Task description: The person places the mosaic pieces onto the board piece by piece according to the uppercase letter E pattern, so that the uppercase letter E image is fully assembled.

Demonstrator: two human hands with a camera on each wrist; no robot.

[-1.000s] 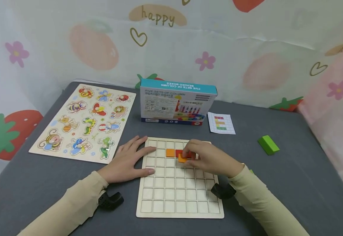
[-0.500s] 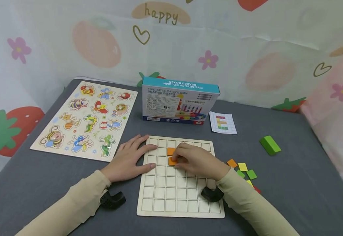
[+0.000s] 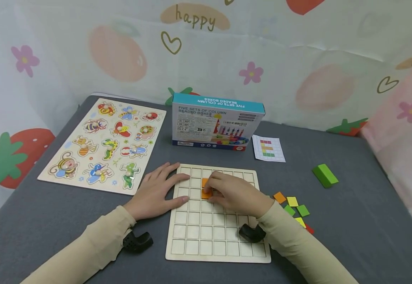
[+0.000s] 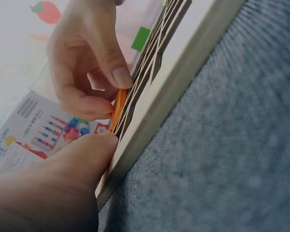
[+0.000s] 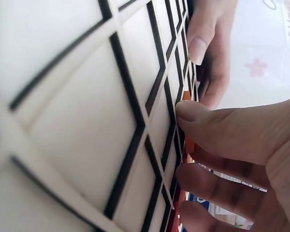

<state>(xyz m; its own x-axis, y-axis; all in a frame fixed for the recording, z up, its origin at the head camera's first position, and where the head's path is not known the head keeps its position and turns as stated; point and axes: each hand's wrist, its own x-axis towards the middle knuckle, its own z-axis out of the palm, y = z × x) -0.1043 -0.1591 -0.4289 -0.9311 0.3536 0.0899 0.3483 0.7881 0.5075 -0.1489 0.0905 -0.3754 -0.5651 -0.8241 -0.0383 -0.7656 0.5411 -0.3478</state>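
A pale wooden grid board (image 3: pixel 218 247) lies in front of me. My right hand (image 3: pixel 237 194) pinches a square orange tile (image 3: pixel 206 195) between thumb and fingers, over a cell in the upper left part of the grid. In the left wrist view that orange tile (image 4: pixel 118 109) stands slightly tilted at the board's surface. Directly behind it is another orange tile (image 3: pixel 204 182), partly covered by my fingers. Red shows at the lower edge of the right wrist view, mostly hidden by that hand. My left hand (image 3: pixel 156 194) rests on the board's left edge with fingers spread.
Right of the board lie loose yellow (image 3: pixel 292 201), green (image 3: pixel 303 210), orange and red tiles. A green block (image 3: pixel 325 175) sits farther right. Behind stand a printed box (image 3: pixel 217 124) and a pattern card (image 3: pixel 268 148). An insect puzzle board (image 3: pixel 101 148) lies at the left.
My right hand has moved left and slightly toward me with the orange tile, bringing it down in front of the other orange tile. The loose tiles at right came into view. My left hand stays put.
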